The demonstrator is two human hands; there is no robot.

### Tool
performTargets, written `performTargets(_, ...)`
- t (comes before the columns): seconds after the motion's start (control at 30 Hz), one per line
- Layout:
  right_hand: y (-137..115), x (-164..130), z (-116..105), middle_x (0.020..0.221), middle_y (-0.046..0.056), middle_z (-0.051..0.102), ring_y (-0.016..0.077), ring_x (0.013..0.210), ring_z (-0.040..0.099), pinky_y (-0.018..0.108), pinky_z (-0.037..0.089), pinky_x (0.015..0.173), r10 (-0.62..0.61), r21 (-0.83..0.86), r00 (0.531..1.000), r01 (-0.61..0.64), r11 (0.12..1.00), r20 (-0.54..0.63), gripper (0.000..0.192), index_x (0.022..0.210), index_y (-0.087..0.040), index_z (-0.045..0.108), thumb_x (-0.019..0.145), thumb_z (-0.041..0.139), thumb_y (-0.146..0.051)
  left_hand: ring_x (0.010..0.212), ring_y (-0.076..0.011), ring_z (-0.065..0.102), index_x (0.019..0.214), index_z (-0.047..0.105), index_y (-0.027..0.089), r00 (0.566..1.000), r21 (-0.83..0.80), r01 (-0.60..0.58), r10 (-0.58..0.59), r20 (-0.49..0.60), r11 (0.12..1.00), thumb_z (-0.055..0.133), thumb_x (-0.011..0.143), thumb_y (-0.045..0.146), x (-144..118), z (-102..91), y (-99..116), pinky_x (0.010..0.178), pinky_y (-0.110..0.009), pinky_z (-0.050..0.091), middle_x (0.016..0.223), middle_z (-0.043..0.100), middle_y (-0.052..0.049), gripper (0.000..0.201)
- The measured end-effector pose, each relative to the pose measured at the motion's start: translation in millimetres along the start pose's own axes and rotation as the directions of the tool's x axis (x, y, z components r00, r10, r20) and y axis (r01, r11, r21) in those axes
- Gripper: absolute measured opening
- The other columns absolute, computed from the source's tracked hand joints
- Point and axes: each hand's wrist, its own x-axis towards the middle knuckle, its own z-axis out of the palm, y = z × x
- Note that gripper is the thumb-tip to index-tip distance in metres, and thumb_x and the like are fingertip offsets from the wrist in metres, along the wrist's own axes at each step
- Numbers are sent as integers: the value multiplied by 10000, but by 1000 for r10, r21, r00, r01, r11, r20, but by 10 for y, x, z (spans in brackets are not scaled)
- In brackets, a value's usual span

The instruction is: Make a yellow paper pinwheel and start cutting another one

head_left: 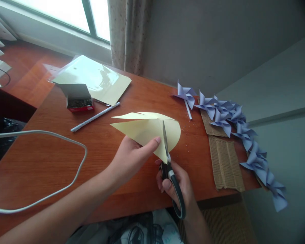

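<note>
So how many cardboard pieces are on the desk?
2: one strip under the purple pinwheels at the right edge, one larger piece nearer the front corner. More may lie hidden beneath the pinwheels.

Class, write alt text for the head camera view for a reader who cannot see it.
A left hand holds a folded pale yellow paper sheet while the right hand cuts it with black-handled scissors over a reddish wooden desk. Lilac paper pinwheels line its right edge.
</note>
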Motion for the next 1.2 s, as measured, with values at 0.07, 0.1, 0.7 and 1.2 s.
performTargets(0.07, 19, -10, -15, 724, 1, 568, 138, 624, 481, 269, 383, 577, 0, -6, 1000, 0, 1000, 9, 585, 1203, -179, 605, 813, 722, -600, 879, -218, 701, 911, 741, 154, 998, -2, -35, 35, -45, 999, 745, 826, 253, 15, -20, 9, 807, -281, 548, 919, 765, -53, 131)
performTargets(0.1, 29, -16, -23, 727, 0, 571, 137, 628, 483, 270, 386, 587, -3, -11, 1000, 3, 1000, 10, 586, 1216, -180, 598, 819, 721, -593, 890, -215, 692, 905, 745, 161, 995, -2, -59, 59, -83, 998, 751, 823, 258, 25, -35, 14, 819, -277, 540, 922, 761, -49, 128)
performTargets(0.7, -21, -4, -580, 903, 16, 658, 148, 773, 608, 276, 499, 744, -15, -98, 983, -3, 995, -184, 534, 1301, -227, 488, 881, 713, -469, 776, -153, 608, 852, 713, 222, 933, -150, -179, 120, -339, 972, 824, 728, 232, 157, -126, 134, 612, -212, 477, 933, 693, -14, 167)
performTargets(1.2, 147, -152, -1345, 1215, 148, 715, 257, 1066, 710, 434, 559, 997, -151, -329, 834, -39, 944, -531, 674, 1422, -169, 550, 861, 715, -502, 776, -104, 593, 848, 743, 200, 957, -168, -119, 67, -283, 979, 814, 763, 157, 165, -42, 81, 660, -184, 466, 872, 713, 46, 119)
